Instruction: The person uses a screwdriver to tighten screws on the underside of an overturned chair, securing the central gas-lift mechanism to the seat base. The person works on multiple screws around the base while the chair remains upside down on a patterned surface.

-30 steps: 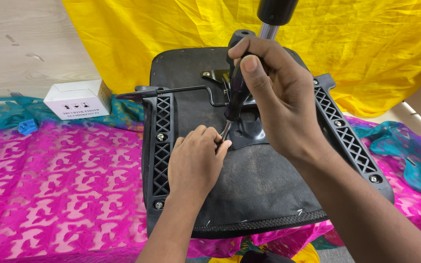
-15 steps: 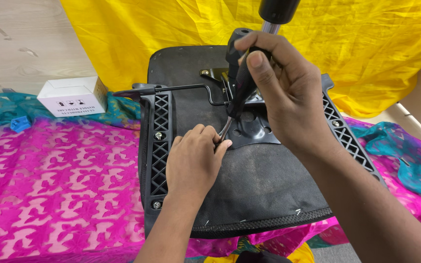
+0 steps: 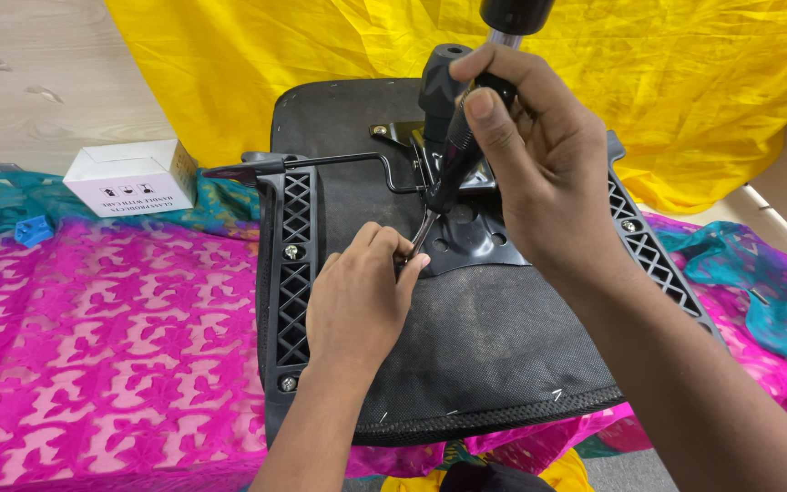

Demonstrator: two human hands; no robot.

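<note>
Overhead, looking down on an upturned office chair seat (image 3: 466, 355) lying underside up across a bright pink patterned cloth (image 3: 111, 346), with a crumpled yellow cloth (image 3: 667, 100) behind it at the far edge and teal cloth (image 3: 758, 292) trailing off the right edge.

Right hand (image 3: 539, 173) wrapped closed around the black handle of a screwdriver (image 3: 453, 159), held tilted, tip angled down and leftward onto the black metal mounting plate (image 3: 471, 241) at the seat's centre. Left hand (image 3: 362, 301) pinched narrow, thumb and fingertips closed right at the screwdriver tip, apparently steadying a small screw there; the screw itself hidden by the fingers.

Black plastic lattice brackets along the left (image 3: 295, 264) and right (image 3: 644, 251) edges of the seat, each with screws already seated. Thin bent lever rod (image 3: 339, 164) running out from the plate toward the left bracket. Chrome-and-black gas cylinder (image 3: 510, 18) rising at the top edge.

Judged as mid-fastening: a screw being started into the mounting plate. Likely calling next for keeping the tip seated and square in the screw head, then turning the handle while the pinching fingers ease away.

Containers: one small white cardboard box (image 3: 129, 178) near the far left edge of the pink cloth, flap slightly raised, contents not visible. Small blue object (image 3: 34, 230) just left of it, too small to identify.
</note>
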